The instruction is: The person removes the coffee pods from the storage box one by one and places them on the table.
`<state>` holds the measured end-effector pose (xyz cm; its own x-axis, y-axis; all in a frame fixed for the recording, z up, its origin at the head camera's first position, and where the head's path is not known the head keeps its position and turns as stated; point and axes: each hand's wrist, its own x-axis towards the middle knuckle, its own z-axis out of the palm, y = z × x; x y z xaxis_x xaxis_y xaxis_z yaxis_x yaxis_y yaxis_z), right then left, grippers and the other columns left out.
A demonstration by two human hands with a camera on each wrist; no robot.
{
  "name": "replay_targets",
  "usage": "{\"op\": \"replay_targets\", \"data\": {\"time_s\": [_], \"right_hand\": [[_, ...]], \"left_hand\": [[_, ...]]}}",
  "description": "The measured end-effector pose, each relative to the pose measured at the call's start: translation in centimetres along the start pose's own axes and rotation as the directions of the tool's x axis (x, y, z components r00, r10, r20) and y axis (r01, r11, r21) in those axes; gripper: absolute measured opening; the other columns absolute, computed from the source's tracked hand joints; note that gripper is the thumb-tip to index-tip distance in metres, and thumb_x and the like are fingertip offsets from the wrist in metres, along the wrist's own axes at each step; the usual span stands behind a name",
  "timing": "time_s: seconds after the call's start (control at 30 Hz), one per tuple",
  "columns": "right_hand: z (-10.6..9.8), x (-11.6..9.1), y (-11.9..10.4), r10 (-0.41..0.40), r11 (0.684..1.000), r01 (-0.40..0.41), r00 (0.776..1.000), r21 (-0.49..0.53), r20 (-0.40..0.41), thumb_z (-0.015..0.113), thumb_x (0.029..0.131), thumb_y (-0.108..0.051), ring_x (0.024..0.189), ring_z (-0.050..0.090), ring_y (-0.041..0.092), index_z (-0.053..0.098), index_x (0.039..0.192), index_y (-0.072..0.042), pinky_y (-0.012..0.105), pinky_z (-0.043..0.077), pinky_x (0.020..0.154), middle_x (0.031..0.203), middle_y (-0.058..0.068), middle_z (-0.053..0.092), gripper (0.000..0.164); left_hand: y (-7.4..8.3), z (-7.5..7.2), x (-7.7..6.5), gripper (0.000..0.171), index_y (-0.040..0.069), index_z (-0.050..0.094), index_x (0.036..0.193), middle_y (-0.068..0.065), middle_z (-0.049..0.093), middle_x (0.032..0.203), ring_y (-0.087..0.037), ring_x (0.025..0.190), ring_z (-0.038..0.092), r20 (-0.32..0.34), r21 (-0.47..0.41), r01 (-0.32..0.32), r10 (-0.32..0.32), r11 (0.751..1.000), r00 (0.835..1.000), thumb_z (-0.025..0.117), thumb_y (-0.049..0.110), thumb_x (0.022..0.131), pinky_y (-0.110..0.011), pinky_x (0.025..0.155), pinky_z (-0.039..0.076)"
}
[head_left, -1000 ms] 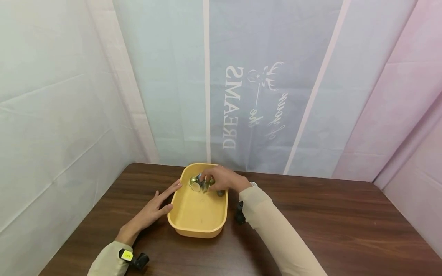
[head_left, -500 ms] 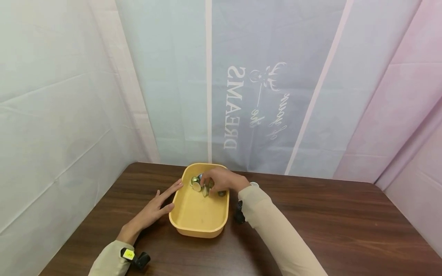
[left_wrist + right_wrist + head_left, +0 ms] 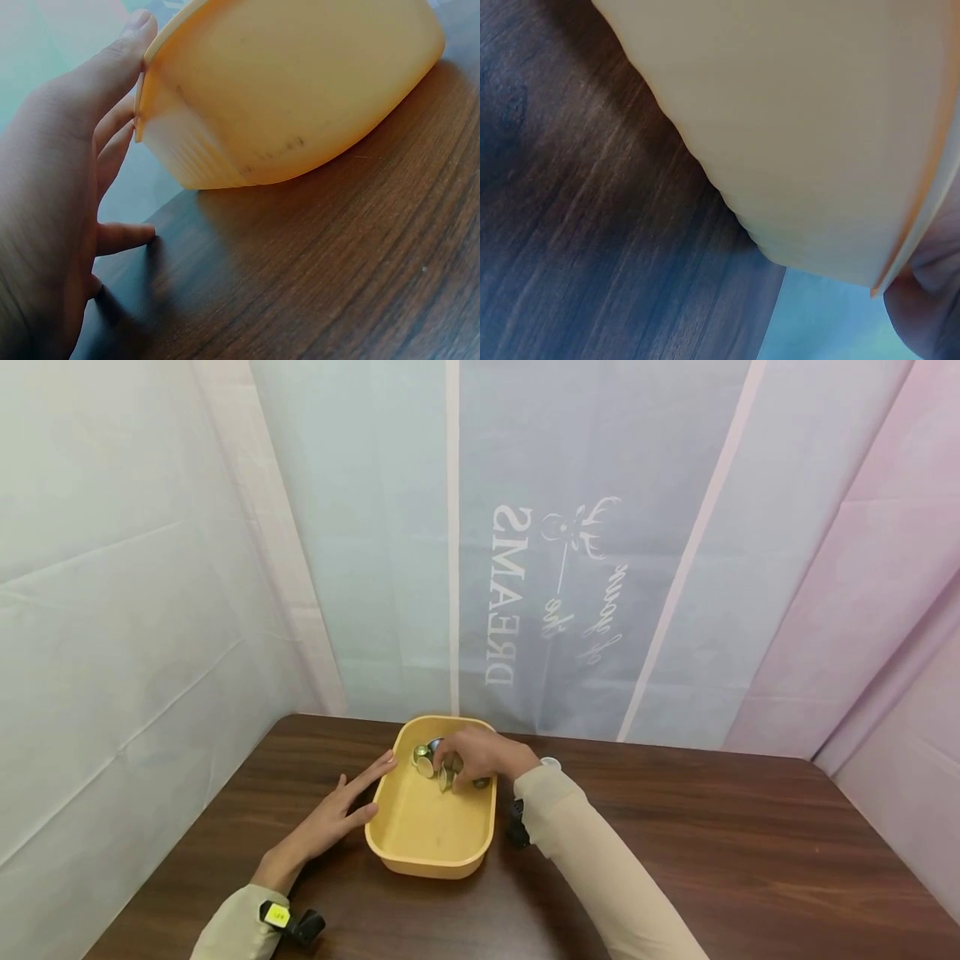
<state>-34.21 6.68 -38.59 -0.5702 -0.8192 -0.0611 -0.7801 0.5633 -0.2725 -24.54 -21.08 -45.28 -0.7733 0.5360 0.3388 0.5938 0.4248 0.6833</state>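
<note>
From where I stand, the yellow tub (image 3: 431,827) sits on the dark counter (image 3: 712,843), and its small shiny pieces (image 3: 421,751) lie bunched at the far end. The right hand (image 3: 482,752) reaches in, thumb and forefinger curled round a small disc (image 3: 444,778); I can't judge how tightly. That disc now shows more of its pale face than a second ago, so I'd say the handling is still among the pile. The left hand (image 3: 327,817) stays at the rim, fingers spread. A white round thing (image 3: 551,762) lies behind the right sleeve (image 3: 592,843). The right hand hides part of the pile.
</note>
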Motion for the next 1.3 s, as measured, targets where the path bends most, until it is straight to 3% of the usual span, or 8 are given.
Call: {"op": "replay_targets", "data": {"time_s": [0.3, 0.57, 0.77, 1.03, 1.17, 1.3], "right_hand": [[-0.7, -0.8, 0.1, -0.029, 0.996, 0.035, 0.997, 0.083, -0.067, 0.082, 0.077, -0.016, 0.093, 0.061, 0.004, 0.071, 0.108, -0.022, 0.019, 0.048, 0.078, 0.100, -0.014, 0.066, 0.034], [-2.1, -3.0, 0.6, 0.014, 0.976, 0.033, 0.978, 0.216, -0.209, 0.084, 0.074, -0.016, 0.097, 0.063, 0.013, 0.071, 0.111, -0.017, 0.031, 0.050, 0.084, 0.102, -0.013, 0.067, 0.039], [-3.0, -4.9, 1.5, 0.054, 0.960, 0.036, 0.950, 0.278, -0.309, 0.083, 0.075, -0.018, 0.100, 0.061, 0.018, 0.070, 0.111, -0.019, 0.038, 0.048, 0.088, 0.103, -0.013, 0.067, 0.039], [-3.6, -8.2, 2.6, 0.126, 0.943, 0.020, 0.902, 0.332, -0.414, 0.083, 0.077, -0.024, 0.093, 0.060, 0.007, 0.070, 0.109, -0.029, 0.030, 0.049, 0.076, 0.103, -0.019, 0.065, 0.035], [-3.4, -9.8, 3.5, 0.150, 0.934, 0.030, 0.870, 0.355, -0.470, 0.083, 0.076, -0.020, 0.090, 0.059, 0.014, 0.070, 0.109, -0.026, 0.030, 0.046, 0.067, 0.102, -0.015, 0.066, 0.036], [-3.2, -11.4, 4.4, 0.186, 0.922, 0.028, 0.842, 0.386, -0.507, 0.083, 0.076, -0.023, 0.092, 0.059, 0.020, 0.070, 0.110, -0.025, 0.034, 0.045, 0.069, 0.103, -0.012, 0.066, 0.037]], "left_hand": [[0.2, 0.0, -0.1, 0.060, 0.018, 0.030, 0.152, -0.006, 0.018, 0.158, -0.033, 0.141, 0.020, -0.001, 0.002, -0.001, 0.001, 1.000, 1.000, 0.054, 0.010, 0.097, -0.078, 0.095, -0.004], [0.3, 0.2, -0.2, 0.061, 0.020, 0.030, 0.152, 0.000, 0.018, 0.159, -0.031, 0.142, 0.019, -0.001, -0.001, 0.001, -0.001, 1.000, 1.000, 0.054, 0.009, 0.097, -0.078, 0.094, -0.004], [0.4, 0.1, -0.2, 0.061, 0.018, 0.030, 0.152, -0.004, 0.018, 0.159, -0.032, 0.142, 0.019, -0.002, 0.003, -0.009, 0.009, 1.000, 1.000, 0.055, 0.011, 0.097, -0.079, 0.094, -0.003], [0.4, 0.0, -0.3, 0.060, 0.018, 0.030, 0.152, -0.009, 0.018, 0.158, -0.037, 0.141, 0.020, -0.006, 0.003, -0.003, 0.003, 1.000, 1.000, 0.054, 0.013, 0.097, -0.078, 0.094, -0.004], [0.3, 0.0, -0.4, 0.059, 0.018, 0.030, 0.152, -0.006, 0.018, 0.158, -0.037, 0.141, 0.020, -0.008, 0.012, -0.002, 0.002, 1.000, 1.000, 0.054, 0.015, 0.098, -0.079, 0.094, -0.003], [0.5, 0.1, -0.4, 0.060, 0.018, 0.030, 0.152, -0.004, 0.018, 0.159, -0.035, 0.141, 0.020, -0.012, 0.012, 0.002, -0.001, 1.000, 1.000, 0.054, 0.014, 0.098, -0.078, 0.094, -0.003]]}}
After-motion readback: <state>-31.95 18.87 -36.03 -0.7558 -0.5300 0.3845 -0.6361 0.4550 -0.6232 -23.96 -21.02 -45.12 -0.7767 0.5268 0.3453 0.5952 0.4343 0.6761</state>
